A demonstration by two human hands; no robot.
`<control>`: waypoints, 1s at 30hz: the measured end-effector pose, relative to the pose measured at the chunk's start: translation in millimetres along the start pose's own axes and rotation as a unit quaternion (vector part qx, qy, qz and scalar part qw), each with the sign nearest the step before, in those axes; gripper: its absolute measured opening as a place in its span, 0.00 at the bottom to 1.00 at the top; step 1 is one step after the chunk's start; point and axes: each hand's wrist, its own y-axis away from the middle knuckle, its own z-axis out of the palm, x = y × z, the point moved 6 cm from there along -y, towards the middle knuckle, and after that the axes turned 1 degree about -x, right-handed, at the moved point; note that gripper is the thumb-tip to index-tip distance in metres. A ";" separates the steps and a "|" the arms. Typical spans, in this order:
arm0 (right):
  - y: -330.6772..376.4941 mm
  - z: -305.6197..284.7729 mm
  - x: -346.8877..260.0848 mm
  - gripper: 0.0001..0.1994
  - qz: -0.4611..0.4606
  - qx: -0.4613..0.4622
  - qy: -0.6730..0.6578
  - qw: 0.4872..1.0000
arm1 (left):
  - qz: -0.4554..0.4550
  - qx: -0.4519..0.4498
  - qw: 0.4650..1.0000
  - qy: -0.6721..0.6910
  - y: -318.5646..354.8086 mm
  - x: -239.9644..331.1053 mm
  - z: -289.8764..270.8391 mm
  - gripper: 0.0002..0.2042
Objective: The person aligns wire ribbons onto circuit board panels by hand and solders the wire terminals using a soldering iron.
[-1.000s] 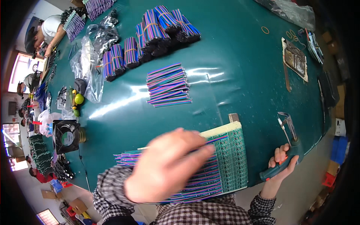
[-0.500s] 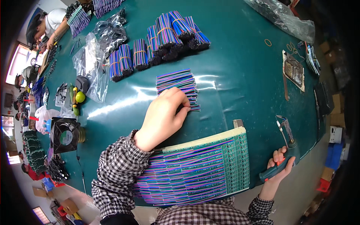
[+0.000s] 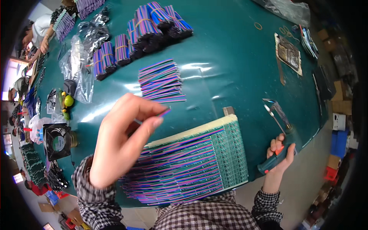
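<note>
Thumb and fingertips of my left hand (image 3: 115,142) pinch a short multicoloured ribbon wire (image 3: 165,112); only its end shows past the fingers. Just beyond lies a loose pile of such wires (image 3: 161,82), in blue, pink, green and black. Below the hand, at the near table edge, a green circuit board panel (image 3: 232,153) rests on a pale backing, with rows of wires (image 3: 172,168) laid across it. My right hand (image 3: 282,166) is wrapped round a dark green soldering gun (image 3: 273,161) with an orange trigger, its tip pointing up and away, to the right of the panel.
Banded wire bundles (image 3: 143,25) are stacked at the back. Clear plastic bags (image 3: 78,71) and a black fan (image 3: 56,142) stand at the left. A small metal block (image 3: 228,111) touches the panel's far edge. A stained tray (image 3: 288,53) lies far right. Another person's hand (image 3: 45,45) works far left.
My left hand has drawn back from the pile toward me and left, with a wire in its pinch. The whole view has shifted a little; my right hand still grips the soldering gun.
</note>
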 end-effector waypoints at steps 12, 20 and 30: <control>1.9 0.2 1.6 0.28 0.006 -0.018 0.001 1.000 | 0.381 0.064 0.870 -0.308 26.8 37.2 118.6 0.20; 8.6 1.1 -0.4 0.27 0.005 -0.018 0.011 1.000 | 0.379 0.093 0.854 -0.343 26.9 26.4 130.6 0.17; 43.4 25.5 -27.0 0.33 -0.001 -0.043 0.113 0.993 | 0.350 0.080 0.877 -0.320 23.7 26.5 127.8 0.16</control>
